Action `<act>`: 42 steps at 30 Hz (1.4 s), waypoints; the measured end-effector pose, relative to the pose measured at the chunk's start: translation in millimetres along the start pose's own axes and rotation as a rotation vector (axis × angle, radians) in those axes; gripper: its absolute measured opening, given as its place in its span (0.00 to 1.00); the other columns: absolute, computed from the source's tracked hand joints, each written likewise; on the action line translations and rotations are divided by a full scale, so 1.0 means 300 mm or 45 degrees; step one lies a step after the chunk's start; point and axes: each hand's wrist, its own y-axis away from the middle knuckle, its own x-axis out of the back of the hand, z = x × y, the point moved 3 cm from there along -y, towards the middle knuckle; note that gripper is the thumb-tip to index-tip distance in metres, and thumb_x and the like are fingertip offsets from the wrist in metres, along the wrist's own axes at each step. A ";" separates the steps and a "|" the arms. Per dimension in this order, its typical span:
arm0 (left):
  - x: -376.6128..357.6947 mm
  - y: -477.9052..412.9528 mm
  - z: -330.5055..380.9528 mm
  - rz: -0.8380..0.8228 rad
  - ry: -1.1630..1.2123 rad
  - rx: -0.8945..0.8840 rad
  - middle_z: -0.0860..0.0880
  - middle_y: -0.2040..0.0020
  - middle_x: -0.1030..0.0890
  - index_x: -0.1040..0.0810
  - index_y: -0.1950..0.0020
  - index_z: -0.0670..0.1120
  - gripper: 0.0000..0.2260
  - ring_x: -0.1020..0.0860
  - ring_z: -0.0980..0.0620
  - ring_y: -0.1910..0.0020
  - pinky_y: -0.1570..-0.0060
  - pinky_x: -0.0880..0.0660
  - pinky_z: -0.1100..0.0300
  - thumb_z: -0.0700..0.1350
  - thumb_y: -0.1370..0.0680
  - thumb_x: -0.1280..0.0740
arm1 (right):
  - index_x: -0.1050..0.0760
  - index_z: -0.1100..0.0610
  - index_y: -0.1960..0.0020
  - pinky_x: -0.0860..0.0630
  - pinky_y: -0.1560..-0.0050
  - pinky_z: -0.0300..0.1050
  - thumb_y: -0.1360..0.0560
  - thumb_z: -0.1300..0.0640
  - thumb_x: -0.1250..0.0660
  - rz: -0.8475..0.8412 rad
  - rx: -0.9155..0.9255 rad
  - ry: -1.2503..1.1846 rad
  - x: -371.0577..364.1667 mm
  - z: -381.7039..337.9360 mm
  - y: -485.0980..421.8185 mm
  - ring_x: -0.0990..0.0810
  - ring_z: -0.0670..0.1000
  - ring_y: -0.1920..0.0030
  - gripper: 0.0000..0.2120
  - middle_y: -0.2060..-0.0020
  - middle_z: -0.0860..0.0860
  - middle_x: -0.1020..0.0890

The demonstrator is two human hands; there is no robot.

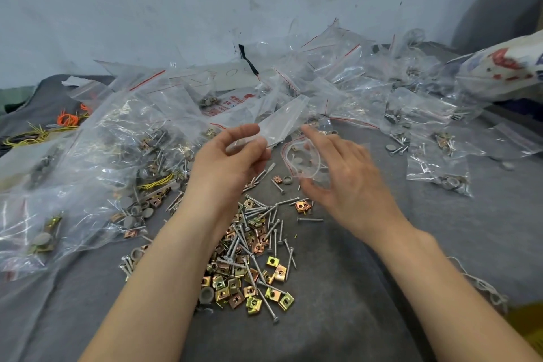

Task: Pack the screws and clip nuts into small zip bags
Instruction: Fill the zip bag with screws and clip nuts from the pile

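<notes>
the work surface was a grey cloth (382,288), creased and spread wide, running back to a pale wall (205,9) flecked with dark marks. along the back lay a heap of clear zip bags (338,76) with red seal strips, some holding hardware. on the left a large clear bag (88,170) slumped over more screws and caps, and beyond it sat a tangle of orange and yellow wire ties (67,119). a printed sack (505,67) leaned in at the right edge, cut off by the frame.

the loose pile of screws and clip nuts (249,258) lay on the cloth between the two forearms, near the middle of my feed. above it, the left hand (232,156) pinched an empty small zip bag (282,123) by one end, thumb against curled fingers, the bag angled up and to the right. the right hand (343,182) was spread with nothing in it, fingers apart, index finger stretched toward the bag; it was blurred, and i could not tell whether the fingertip touched the plastic. under that hand lay another zip bag (302,159), possibly open at the mouth. a filled zip bag (437,167) lay farther right. the contents of the back heap were too small to sort out.
</notes>
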 end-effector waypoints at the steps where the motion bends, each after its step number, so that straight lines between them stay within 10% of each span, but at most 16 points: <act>1: -0.012 0.008 0.007 -0.021 -0.125 -0.066 0.51 0.63 0.16 0.21 0.45 0.46 0.08 0.18 0.55 0.61 0.55 0.19 0.63 0.37 0.22 0.30 | 0.36 0.57 0.23 0.34 0.35 0.50 0.26 0.50 0.30 0.005 0.002 0.002 -0.001 -0.001 0.000 0.23 0.56 0.42 0.34 0.40 0.53 0.21; 18: -0.105 0.044 0.006 -0.351 -0.874 -0.660 0.58 0.47 0.17 0.23 0.39 0.50 0.17 0.21 0.64 0.45 0.45 0.27 0.73 0.33 0.18 0.43 | 0.35 0.58 0.23 0.30 0.35 0.55 0.25 0.50 0.30 0.051 -0.063 -0.119 0.012 0.016 0.001 0.23 0.56 0.39 0.33 0.39 0.53 0.21; 32: -0.037 0.036 -0.002 -0.241 -0.938 -0.512 0.57 0.51 0.18 0.24 0.43 0.55 0.08 0.18 0.60 0.55 0.51 0.22 0.60 0.43 0.17 0.39 | 0.35 0.58 0.23 0.30 0.35 0.55 0.24 0.54 0.30 0.008 -0.064 -0.133 -0.005 0.010 -0.001 0.24 0.57 0.38 0.32 0.39 0.54 0.22; 37: -0.072 0.055 -0.020 -0.478 -1.130 -0.463 0.60 0.64 0.20 0.20 0.50 0.55 0.10 0.23 0.62 0.68 0.69 0.29 0.66 0.57 0.19 0.37 | 0.35 0.58 0.23 0.29 0.38 0.56 0.23 0.48 0.34 0.008 -0.057 -0.173 -0.005 0.008 0.001 0.23 0.57 0.41 0.31 0.41 0.53 0.22; 42: -0.100 0.054 -0.046 -0.509 -1.246 -0.544 0.58 0.52 0.20 0.21 0.47 0.55 0.05 0.23 0.64 0.56 0.56 0.28 0.67 0.49 0.19 0.35 | 0.35 0.56 0.23 0.30 0.39 0.53 0.25 0.44 0.37 -0.042 -0.062 -0.231 -0.006 0.007 0.002 0.24 0.54 0.43 0.34 0.42 0.51 0.23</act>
